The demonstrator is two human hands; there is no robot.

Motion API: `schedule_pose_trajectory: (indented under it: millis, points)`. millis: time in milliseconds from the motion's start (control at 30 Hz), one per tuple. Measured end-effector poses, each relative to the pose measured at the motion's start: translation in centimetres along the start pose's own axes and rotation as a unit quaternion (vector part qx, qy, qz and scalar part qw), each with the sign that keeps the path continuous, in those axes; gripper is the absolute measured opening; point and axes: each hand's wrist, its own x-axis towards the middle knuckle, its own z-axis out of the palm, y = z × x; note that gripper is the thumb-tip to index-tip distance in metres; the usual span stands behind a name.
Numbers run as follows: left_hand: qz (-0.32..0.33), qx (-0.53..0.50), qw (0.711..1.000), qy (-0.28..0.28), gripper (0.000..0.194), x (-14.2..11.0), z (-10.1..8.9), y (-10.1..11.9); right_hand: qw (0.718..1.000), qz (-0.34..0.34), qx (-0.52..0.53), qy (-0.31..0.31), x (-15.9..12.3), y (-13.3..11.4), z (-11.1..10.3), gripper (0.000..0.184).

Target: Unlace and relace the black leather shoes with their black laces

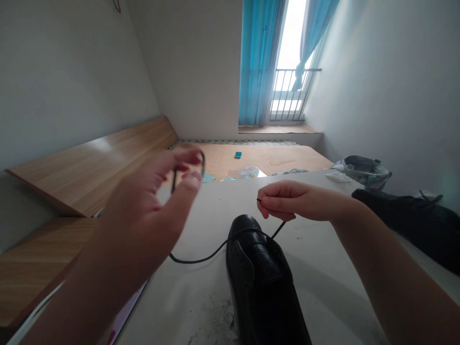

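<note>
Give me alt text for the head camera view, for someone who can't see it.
Two bare hands work a thin black lace over a black shoe on a white surface; the right pinches it, while it loops at the blurred left's fingers. Behind are wooden boards and a blue-curtained window.

Right of the right hand's fingers [266, 203], black fabric [406, 220] blocks the side; below them the black shoe [257, 268] stands in the way, while lace [197, 261] crosses the gap beneath the left fingers [194, 179].
</note>
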Motion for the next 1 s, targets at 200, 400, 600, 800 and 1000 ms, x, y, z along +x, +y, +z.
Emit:
schedule_pose_trajectory:
  millis: [200,400,600,800,1000]
  points:
    - [0.012,0.071,0.973,-0.219,0.037,0.6,2.0,1.5,0.998,0.012,-0.048,0.033,0.3,-0.8,0.9,0.043]
    - [0.011,-0.044,0.976,-0.215,0.037,0.7,3.3,0.4,0.990,0.030,-0.130,0.038,1.5,-0.3,1.9,0.044]
    - [0.026,0.030,0.970,-0.240,0.025,1.1,3.0,1.1,0.995,0.047,-0.082,-0.011,2.1,0.6,2.6,0.039]
    - [0.008,0.102,0.967,-0.233,0.026,1.2,2.0,1.0,0.993,0.044,-0.104,-0.018,2.4,0.7,2.5,0.036]
    - [0.028,0.170,0.946,-0.275,0.029,0.9,2.3,0.2,0.990,0.045,-0.130,-0.025,2.8,1.1,2.8,0.030]
